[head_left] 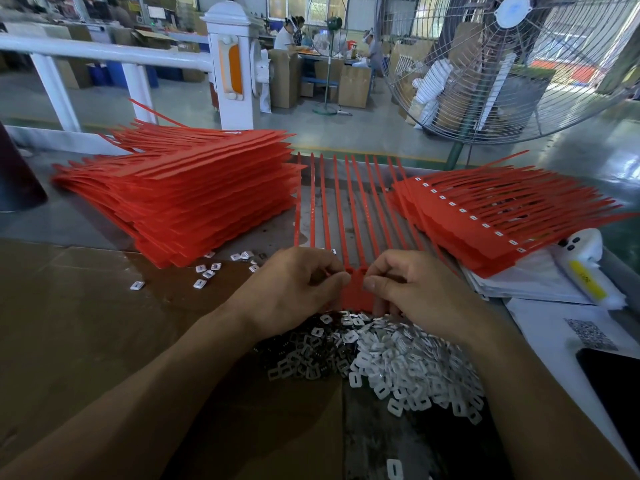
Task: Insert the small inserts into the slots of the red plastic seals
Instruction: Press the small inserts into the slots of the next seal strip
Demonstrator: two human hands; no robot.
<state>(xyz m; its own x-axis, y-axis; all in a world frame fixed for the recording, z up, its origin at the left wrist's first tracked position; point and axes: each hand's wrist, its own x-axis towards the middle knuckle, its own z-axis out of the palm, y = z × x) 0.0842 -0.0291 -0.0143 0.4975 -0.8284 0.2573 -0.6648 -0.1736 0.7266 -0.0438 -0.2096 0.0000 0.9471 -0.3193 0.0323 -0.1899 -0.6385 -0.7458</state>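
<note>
With our left hand (pixel 298 289) and right hand (pixel 412 289) both curled and pinching the seal strip (pixel 353 292) just beyond the insert pile (pixel 391 358), we judge it light and floppy, best held at its stiffer head edge.

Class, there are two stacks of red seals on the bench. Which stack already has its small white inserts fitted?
The stack on the right: a row of small white inserts shows along its top sheet. The taller left stack shows plain red only.
</note>
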